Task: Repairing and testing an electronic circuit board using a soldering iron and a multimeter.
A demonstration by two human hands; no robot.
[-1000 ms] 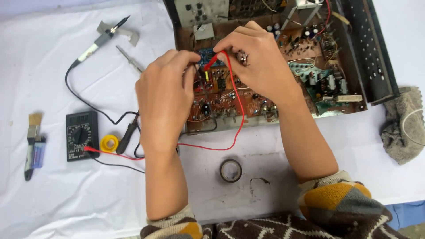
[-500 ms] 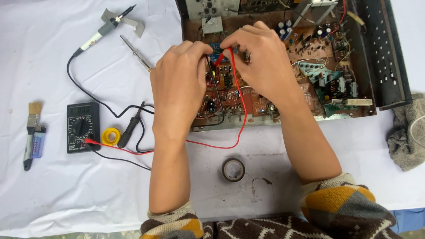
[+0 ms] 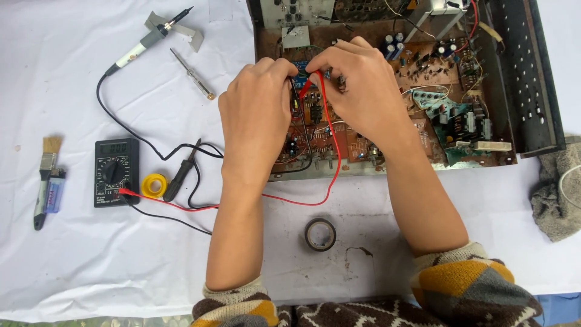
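Here both hands meet over the brown circuit board point(image 3: 363, 142) inside the open metal case point(image 3: 526, 79). The left hand point(image 3: 257, 115) is curled, its fingertips pinching a black probe point(image 3: 295, 100) down onto the board. The right hand point(image 3: 357, 91) pinches the red probe point(image 3: 307, 91) just beside it, the two tips close together near a small blue part. The red wire point(image 3: 330, 157) loops down off the board and runs left across the white table point(image 3: 91, 254) to a black meter point(image 3: 116, 172), where a black wire plugs in as well. Beside the meter lie a yellow roll of tape point(image 3: 154, 184) and a black-handled tool. A roll of black tape point(image 3: 320, 234) sits between the forearms. Farther left lie a small brush point(image 3: 47, 175) and a blue lighter; above, a soldering iron point(image 3: 148, 39) rests on its stand near a screwdriver point(image 3: 192, 74). A grey rag point(image 3: 557, 194) lies at the right edge.
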